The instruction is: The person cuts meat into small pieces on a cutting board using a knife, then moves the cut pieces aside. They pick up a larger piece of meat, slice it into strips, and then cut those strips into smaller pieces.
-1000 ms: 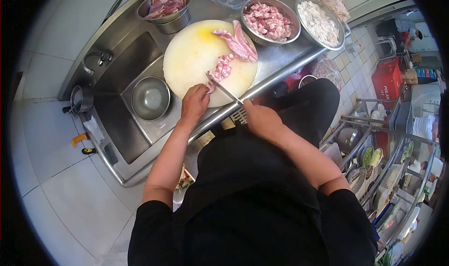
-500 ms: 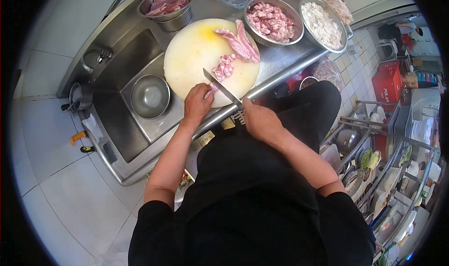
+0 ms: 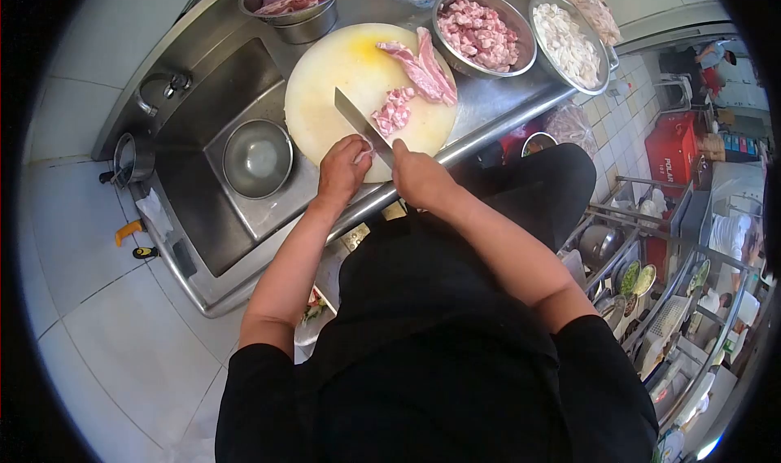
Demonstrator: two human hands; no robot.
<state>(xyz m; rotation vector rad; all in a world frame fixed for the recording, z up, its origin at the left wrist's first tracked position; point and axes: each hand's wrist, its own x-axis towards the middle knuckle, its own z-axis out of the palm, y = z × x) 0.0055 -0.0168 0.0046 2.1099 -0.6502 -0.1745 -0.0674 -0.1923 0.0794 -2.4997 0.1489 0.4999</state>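
My right hand (image 3: 420, 178) is closed round the handle of a knife (image 3: 355, 115), whose broad blade slants up and left over the round white cutting board (image 3: 321, 80). Close beside the blade, near the board's front edge, my left hand (image 3: 342, 170) pinches a small piece of raw meat (image 3: 367, 148), mostly hidden by the fingers. On the far side of the knife lies a small pile of diced raw meat (image 3: 394, 111). Behind that pile rest long strips of raw meat (image 3: 425, 71) at the board's right side.
Left of the board is a steel sink (image 3: 207, 89) holding a metal bowl (image 3: 258, 159). Behind stands a bowl of meat pieces (image 3: 275, 13). To the right are a bowl of diced meat (image 3: 478, 33) and a bowl of white pieces (image 3: 565, 44). Shelves (image 3: 651, 300) stand at far right.
The knife and my right hand have moved left, closer to my left hand, which still pinches the meat. The diced pile stays on the board. The view has shifted slightly.
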